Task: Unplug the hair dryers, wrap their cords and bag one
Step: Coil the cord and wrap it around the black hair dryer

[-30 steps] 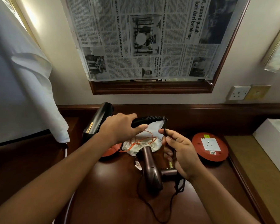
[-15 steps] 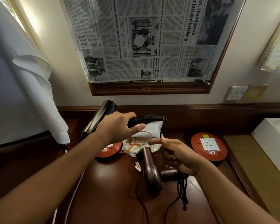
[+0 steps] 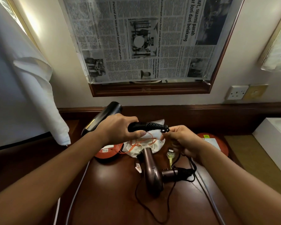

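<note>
Black hair dryer (image 3: 104,116), held above desk (image 3: 113,200).
Handle gripped by left hand (image 3: 118,129), barrel partly hidden; cord (image 3: 165,129) pinched by right hand (image 3: 182,139); brown dryer's (image 3: 152,169) nozzle concealed in white bag (image 3: 131,149).

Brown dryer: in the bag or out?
Partly in. The brown dryer lies on the desk with only its nozzle inside the white bag; body and handle remain outside.

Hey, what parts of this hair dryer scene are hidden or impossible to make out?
Head view:
- Black hair dryer: handle middle covered by left hand.
- Cord within right hand: hidden by fingers.
- Bronze hair dryer: nozzle inside white bag.
- Reel label: too small.
</note>
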Demonstrator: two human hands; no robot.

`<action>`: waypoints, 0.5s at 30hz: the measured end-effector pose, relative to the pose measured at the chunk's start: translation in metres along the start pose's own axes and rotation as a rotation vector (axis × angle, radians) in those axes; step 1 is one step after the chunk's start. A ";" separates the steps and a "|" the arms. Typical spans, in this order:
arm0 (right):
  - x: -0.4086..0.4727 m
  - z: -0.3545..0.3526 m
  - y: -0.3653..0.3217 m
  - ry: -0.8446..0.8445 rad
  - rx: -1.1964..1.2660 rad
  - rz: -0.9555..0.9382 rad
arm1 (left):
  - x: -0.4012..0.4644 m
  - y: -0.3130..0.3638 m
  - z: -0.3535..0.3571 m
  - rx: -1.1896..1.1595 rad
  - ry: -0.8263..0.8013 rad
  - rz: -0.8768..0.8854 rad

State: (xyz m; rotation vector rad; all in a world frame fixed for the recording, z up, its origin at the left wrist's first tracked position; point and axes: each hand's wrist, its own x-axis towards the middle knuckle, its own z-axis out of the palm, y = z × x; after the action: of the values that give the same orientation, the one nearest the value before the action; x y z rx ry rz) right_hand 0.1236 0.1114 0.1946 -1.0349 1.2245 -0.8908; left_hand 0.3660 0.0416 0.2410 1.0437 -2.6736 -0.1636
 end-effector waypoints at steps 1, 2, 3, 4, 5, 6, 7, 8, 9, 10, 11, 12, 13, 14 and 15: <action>0.001 -0.002 -0.004 0.027 -0.021 -0.005 | 0.000 0.000 -0.001 0.026 -0.002 0.009; 0.003 -0.004 -0.007 0.064 -0.050 -0.013 | 0.001 0.000 -0.002 0.054 -0.006 0.021; 0.005 -0.006 -0.011 0.105 -0.083 -0.030 | 0.001 0.000 -0.002 0.081 -0.012 0.031; 0.006 -0.007 -0.014 0.145 -0.112 -0.052 | 0.002 -0.001 -0.002 0.104 -0.019 0.034; 0.007 -0.007 -0.018 0.184 -0.139 -0.081 | 0.002 -0.001 -0.002 0.123 -0.024 0.033; 0.006 -0.007 -0.021 0.219 -0.171 -0.115 | 0.003 -0.002 -0.002 0.141 -0.026 0.030; 0.005 -0.006 -0.025 0.254 -0.217 -0.152 | 0.003 -0.002 -0.001 0.160 -0.025 0.031; 0.004 -0.005 -0.028 0.290 -0.274 -0.190 | 0.004 -0.002 -0.001 0.180 -0.023 0.034; 0.003 -0.005 -0.031 0.320 -0.337 -0.231 | 0.005 -0.002 -0.001 0.199 -0.022 0.038; 0.002 -0.004 -0.034 0.349 -0.396 -0.274 | 0.006 -0.002 -0.001 0.216 -0.022 0.043; 0.002 -0.004 -0.036 0.375 -0.454 -0.317 | 0.007 -0.002 -0.001 0.231 -0.026 0.047; 0.002 -0.005 -0.037 0.400 -0.507 -0.350 | 0.008 -0.001 0.000 0.246 -0.036 0.048; 0.002 -0.005 -0.037 0.420 -0.553 -0.379 | 0.009 0.000 0.000 0.262 -0.051 0.045; 0.002 -0.005 -0.036 0.437 -0.591 -0.401 | 0.010 0.001 0.000 0.278 -0.070 0.039; 0.002 -0.006 -0.035 0.454 -0.630 -0.424 | 0.011 0.003 0.000 0.295 -0.088 0.030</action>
State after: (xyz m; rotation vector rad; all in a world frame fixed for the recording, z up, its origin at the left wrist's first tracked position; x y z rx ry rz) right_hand 0.1182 0.0985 0.2274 -1.7008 1.7671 -1.1357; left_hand 0.3565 0.0367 0.2439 1.0998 -2.8522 0.2017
